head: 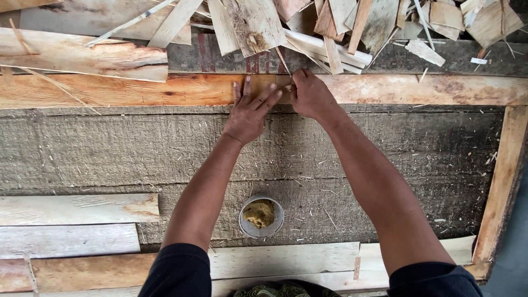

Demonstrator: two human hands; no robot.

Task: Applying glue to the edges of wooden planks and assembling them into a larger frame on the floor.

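Rough grey woven matting (pixel 165 148) covers the bench. Left hand (pixel 250 113) lies flat, fingers spread, pressing the long orange-brown veneer strip (pixel 137 91) at the far edge; nothing gripped. Right hand (pixel 311 96) curls on the same strip where it meets the next strip (pixel 429 89); whether it pinches anything, cannot tell. Loose veneer scraps (pixel 330 27) pile just beyond. Small round cup of yellowish paste (pixel 261 215) sits between the forearms. Risk: thin veneer could split or slide out of line under uneven pressure; a forearm could knock the cup.
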